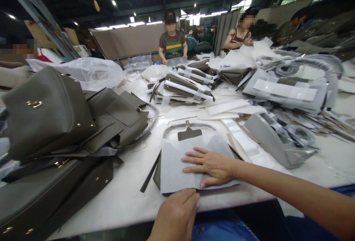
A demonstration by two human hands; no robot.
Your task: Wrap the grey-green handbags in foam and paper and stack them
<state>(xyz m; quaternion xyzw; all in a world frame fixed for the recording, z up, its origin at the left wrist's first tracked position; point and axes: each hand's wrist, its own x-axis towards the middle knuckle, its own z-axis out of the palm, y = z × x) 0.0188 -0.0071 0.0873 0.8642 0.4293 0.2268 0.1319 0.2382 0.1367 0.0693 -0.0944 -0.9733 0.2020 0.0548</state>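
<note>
A dark olive handbag [156, 176] lies flat on the white table in front of me, mostly covered by a white sheet of paper [172, 159]. Beyond the sheet show its wrapped handle [206, 125] and a dark flap with a gold clasp [189, 134]. My right hand [212, 167] rests palm down on the sheet, fingers spread. At the near edge of the bag and sheet, my left hand [177, 211] is closed with its fingers curled together. Its fingertips are hidden, so what they grip cannot be made out. A dark strap [150, 172] sticks out at the left.
Olive handbags [50, 111] are piled on the left. Wrapped bags [185, 85] lie further back. At right are a grey bag with plastic wrapping [271, 141], white strips [244, 141] and a plastic-covered bag [285, 89]. A co-worker in an apron [173, 46] stands across the table.
</note>
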